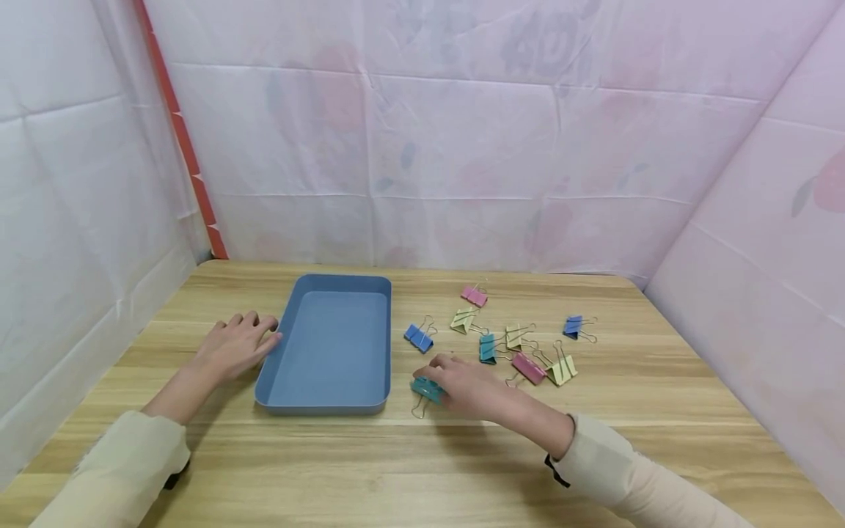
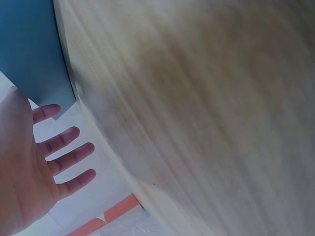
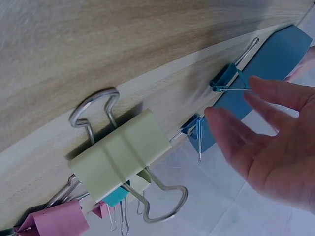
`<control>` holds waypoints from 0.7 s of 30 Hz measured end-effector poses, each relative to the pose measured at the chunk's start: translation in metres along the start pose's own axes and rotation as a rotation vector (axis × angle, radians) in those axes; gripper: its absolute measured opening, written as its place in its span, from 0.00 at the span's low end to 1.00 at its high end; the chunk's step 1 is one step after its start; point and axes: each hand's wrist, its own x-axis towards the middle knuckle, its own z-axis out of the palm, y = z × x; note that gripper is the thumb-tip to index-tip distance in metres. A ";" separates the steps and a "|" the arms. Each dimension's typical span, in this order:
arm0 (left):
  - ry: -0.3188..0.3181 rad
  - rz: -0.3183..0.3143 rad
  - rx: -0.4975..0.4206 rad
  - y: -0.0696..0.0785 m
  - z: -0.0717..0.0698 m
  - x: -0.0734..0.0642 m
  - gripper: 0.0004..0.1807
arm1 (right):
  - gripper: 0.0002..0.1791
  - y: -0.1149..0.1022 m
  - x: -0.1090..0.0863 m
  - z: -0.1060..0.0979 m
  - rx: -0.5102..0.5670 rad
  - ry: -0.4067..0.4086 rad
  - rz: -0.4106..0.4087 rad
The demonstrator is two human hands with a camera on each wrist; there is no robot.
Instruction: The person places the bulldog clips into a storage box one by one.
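In the head view, my left hand (image 1: 236, 346) rests along the left wall of a blue-grey tray (image 1: 323, 411), its thumb at the rim. The left wrist view shows that hand's fingers (image 2: 73, 161) spread and slightly bent beside the tray (image 2: 37, 54). Right of the tray, my right hand (image 1: 472, 389) reaches over a teal binder clip (image 1: 428, 389) lying on the table, partly covering it. Seen from the right wrist, a fingertip is right at the wire handle of this teal clip (image 3: 227, 77); the other fingers are loosely bent, not wrapped round it.
Several more binder clips lie to the right: a blue clip (image 1: 419, 337), a pink clip (image 1: 474, 295), a dark pink clip (image 1: 529, 368), a yellow clip (image 1: 561, 370) and another blue clip (image 1: 573, 327). Pale cloth (image 1: 462, 147) hangs behind the wooden table (image 1: 370, 469).
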 end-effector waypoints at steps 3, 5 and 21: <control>-0.007 0.000 -0.001 0.000 0.000 0.000 0.25 | 0.26 0.000 0.000 0.000 0.015 -0.013 -0.022; -0.011 0.000 0.002 0.001 0.000 0.000 0.25 | 0.27 0.000 0.000 0.000 0.036 -0.020 -0.039; -0.035 -0.010 -0.012 0.002 0.001 0.000 0.28 | 0.28 0.004 0.001 0.006 0.106 -0.001 -0.080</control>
